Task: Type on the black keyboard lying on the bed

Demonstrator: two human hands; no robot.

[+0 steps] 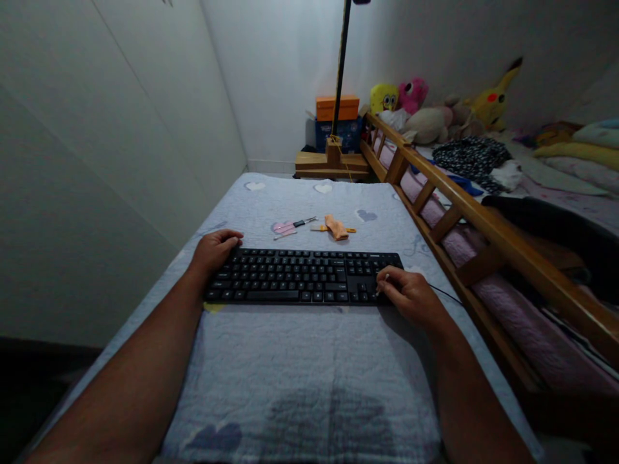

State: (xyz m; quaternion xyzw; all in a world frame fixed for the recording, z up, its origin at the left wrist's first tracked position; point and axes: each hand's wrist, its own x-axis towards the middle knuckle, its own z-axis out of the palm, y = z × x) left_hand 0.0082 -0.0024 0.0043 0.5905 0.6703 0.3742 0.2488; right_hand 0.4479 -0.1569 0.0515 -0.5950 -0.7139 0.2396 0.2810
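A black keyboard (290, 277) lies flat across the patterned bed cover, its keys facing up. My left hand (215, 250) steadies its left end, with the fingers curled together over the far corner. Over the number keys at the right end, my right hand (403, 290) pinches a thin white cotton swab (387, 278), its tip down near the lower keys. Beyond the keyboard lie another cotton swab (285, 236) and a slim tool with a dark middle and metal ends (300, 223). Beside them an orange cloth (336, 228) covers part of a yellow-handled tool (351, 230).
A cable (445, 294) runs from the keyboard's right side toward a wooden bed rail (464, 225). Behind the rail are plush toys and bedding. Past the far edge, boxes (337, 107) stand beside a wooden-based pole (333, 151). A pale wall (120, 129) borders the left.
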